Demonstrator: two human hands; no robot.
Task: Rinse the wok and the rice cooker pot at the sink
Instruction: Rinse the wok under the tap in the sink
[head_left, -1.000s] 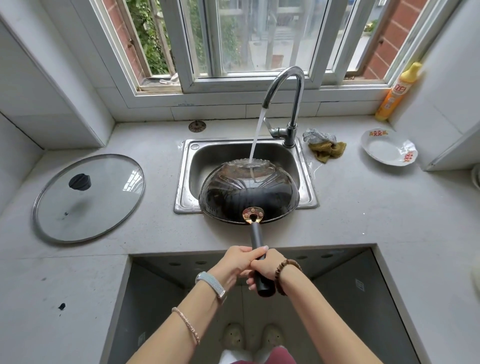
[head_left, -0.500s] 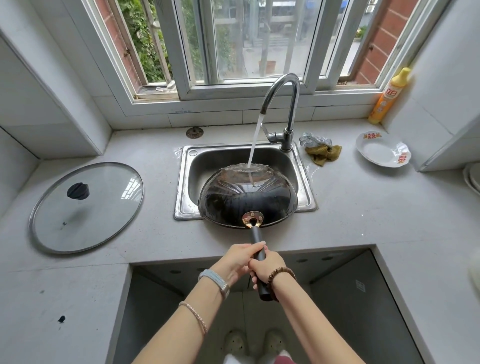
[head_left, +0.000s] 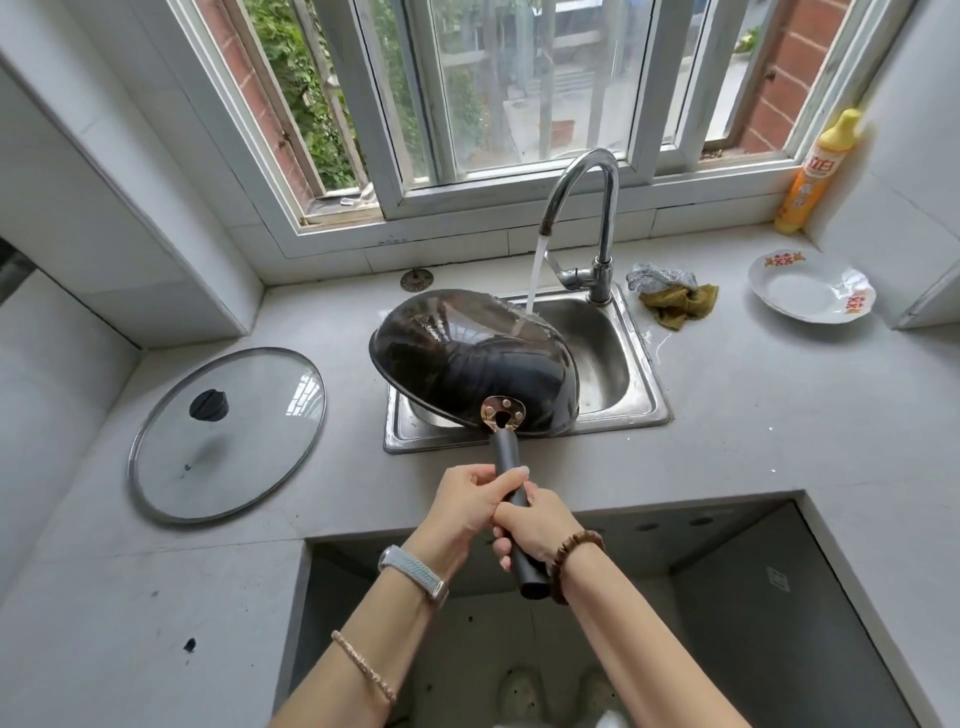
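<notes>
A black wok (head_left: 467, 358) is held upside down over the steel sink (head_left: 613, 358), tilted so its left side is raised and its dark underside faces me. Water runs from the tap (head_left: 582, 208) onto the wok's far right edge. My left hand (head_left: 467, 499) grips the dark handle (head_left: 506, 457) nearer the wok. My right hand (head_left: 540, 530) grips the same handle just behind it, close to the handle's end. The rice cooker pot is not in view.
A glass lid (head_left: 228, 431) lies on the counter to the left of the sink. A scouring pad and yellow cloth (head_left: 675, 296) sit right of the tap, a white dish (head_left: 810, 286) further right, a yellow detergent bottle (head_left: 815, 171) on the sill. An open recess (head_left: 753, 597) in the counter lies below my arms.
The wok has rolled from level to tilted, its left side raised, and shifted left over the sink. The water now hits its right edge. Both hands keep their grip on the handle.
</notes>
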